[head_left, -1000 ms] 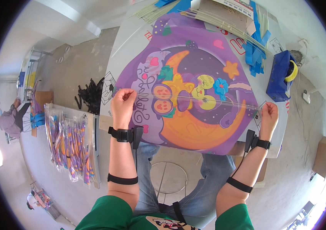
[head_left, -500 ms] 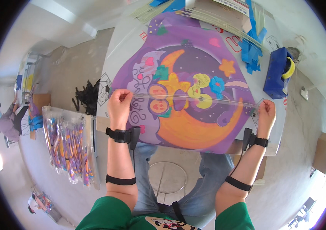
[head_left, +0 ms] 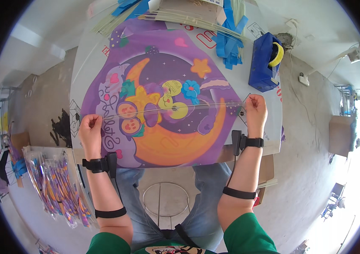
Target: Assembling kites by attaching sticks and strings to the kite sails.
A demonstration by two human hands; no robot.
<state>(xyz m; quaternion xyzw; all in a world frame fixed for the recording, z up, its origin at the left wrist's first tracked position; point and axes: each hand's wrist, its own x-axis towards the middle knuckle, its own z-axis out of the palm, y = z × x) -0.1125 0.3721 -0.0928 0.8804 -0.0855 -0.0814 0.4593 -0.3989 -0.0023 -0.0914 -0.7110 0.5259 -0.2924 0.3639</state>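
As left grip (head_left: 90, 130) and right grip (head_left: 256, 111) pinch its ends, the clear strip (head_left: 207, 104) looks thin and taut.

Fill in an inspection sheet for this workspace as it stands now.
Surface: table with a white, printed top, largely covered by the sheet.
Job's things: clear strip stretched across a purple printed sheet; whether they touch cannot be told.
Clutter: pale thin sticks and blue strips at the far edge; blue tape dispenser at far right.
Hands: left hand and right hand each pinch one end of the strip.
Cables: dark cord along the right forearm.
Surroundings: bagged colourful goods at left; cardboard box at right.
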